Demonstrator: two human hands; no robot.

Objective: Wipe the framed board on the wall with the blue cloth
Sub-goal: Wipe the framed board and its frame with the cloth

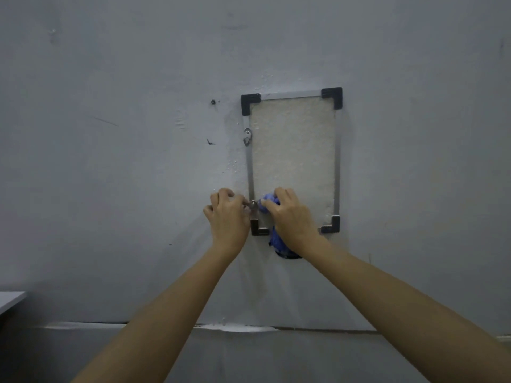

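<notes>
Head view: right hand clutches blue cloth on framed board; left hand pinches its metal clip.

You face a grey painted wall, scuffed. Fixed flat on it is the framed board: upright, pale rough panel, silver edge strips, black corner pieces. The upper hanger sits on the left strip. The lower hanger is on the same strip, pinched by your left hand. A screw is in the wall left of the top corner, with a dark scratch below it. A dark hole lies just under the board, partly behind the blue cloth. A torn seam runs across low down.
</notes>
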